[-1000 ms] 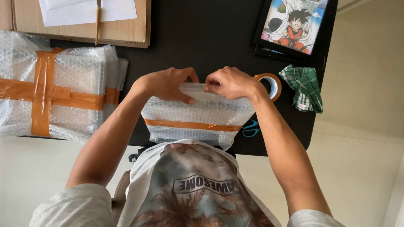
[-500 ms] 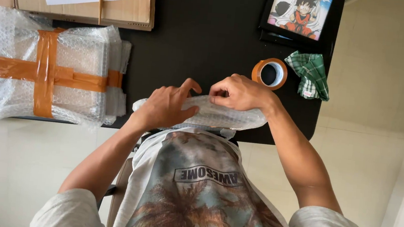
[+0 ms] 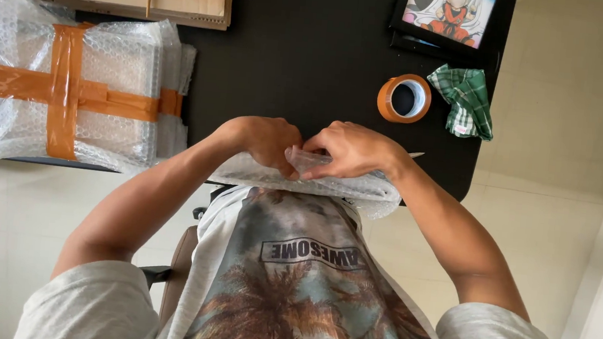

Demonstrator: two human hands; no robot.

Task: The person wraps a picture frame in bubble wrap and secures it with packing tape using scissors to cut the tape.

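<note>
While both hands pinch it, a bubble-wrap parcel point(image 3: 329, 183) sits at the black table's point(image 3: 305, 52) near edge.
Left hand point(image 3: 263, 142) and right hand point(image 3: 351, 151) grip its top — tape roll point(image 3: 403, 97) lies beyond the parcel, apart.

Single head cam, looking steeply down and back toward the torso: near on hands point(image 3: 310, 152), black desk point(image 3: 305, 59) edge above. No second view.

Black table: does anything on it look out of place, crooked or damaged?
Nothing looks damaged or spilled. Only the green checked cloth lies crumpled beside the tape roll. Both hands, left and right, pinch the bubble-wrapped parcel at the table edge.
</note>
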